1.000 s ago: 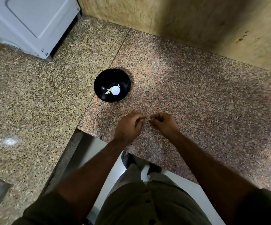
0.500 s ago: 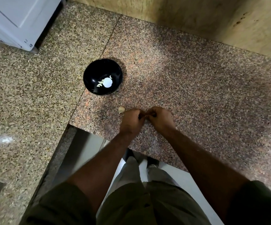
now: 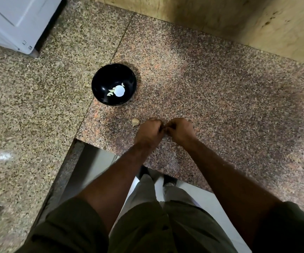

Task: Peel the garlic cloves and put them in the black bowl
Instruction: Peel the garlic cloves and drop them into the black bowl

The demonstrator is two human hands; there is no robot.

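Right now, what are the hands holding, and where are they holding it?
Both hands, left hand and right hand, have their fingertips curled together round something small between them. The fingers hide it, so what it is cannot be told.

Counter: speckled granite worktop (image 3: 220, 92), with a seam running past the bowl.
Bowl: black bowl (image 3: 100, 83) stands on it.
Garlic: one unpeeled clove (image 3: 135, 122), probably, lies near the bowl, toward the counter's front edge.
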